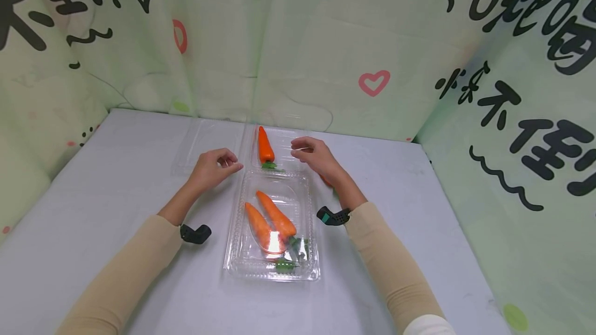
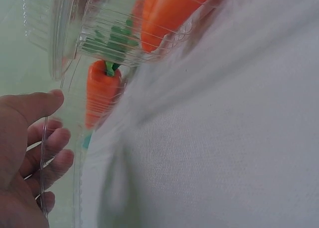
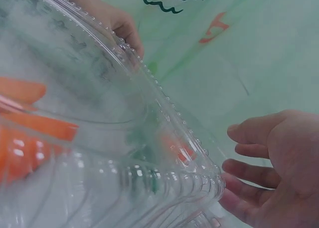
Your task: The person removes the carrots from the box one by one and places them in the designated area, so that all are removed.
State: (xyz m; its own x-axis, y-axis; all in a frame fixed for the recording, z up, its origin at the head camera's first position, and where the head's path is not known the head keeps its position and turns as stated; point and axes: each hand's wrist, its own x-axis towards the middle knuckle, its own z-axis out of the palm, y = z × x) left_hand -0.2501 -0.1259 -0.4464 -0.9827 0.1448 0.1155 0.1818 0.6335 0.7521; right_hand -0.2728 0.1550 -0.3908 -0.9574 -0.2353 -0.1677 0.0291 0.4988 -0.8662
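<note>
A clear plastic box (image 1: 235, 252) with its lid down holds two orange carrots (image 1: 276, 213) with green tops. Behind it stands a second clear box (image 1: 291, 141), its lid (image 1: 205, 138) folded out to the left, with one carrot (image 1: 264, 145) inside. My left hand (image 1: 214, 169) hovers by the left side of the boxes, thumb and fingers apart; a clear plastic edge crosses its fingers (image 2: 55, 143) in the left wrist view. Beside the far box on the right is my right hand (image 1: 316, 156), fingers loosely bent with nothing held.
Another orange piece (image 1: 327, 181) lies right of the boxes, mostly hidden under my right wrist. A white-covered table (image 1: 153, 133) bears everything. Pale green curtains (image 1: 302, 40) with black writing and red hearts rise at its back and sides.
</note>
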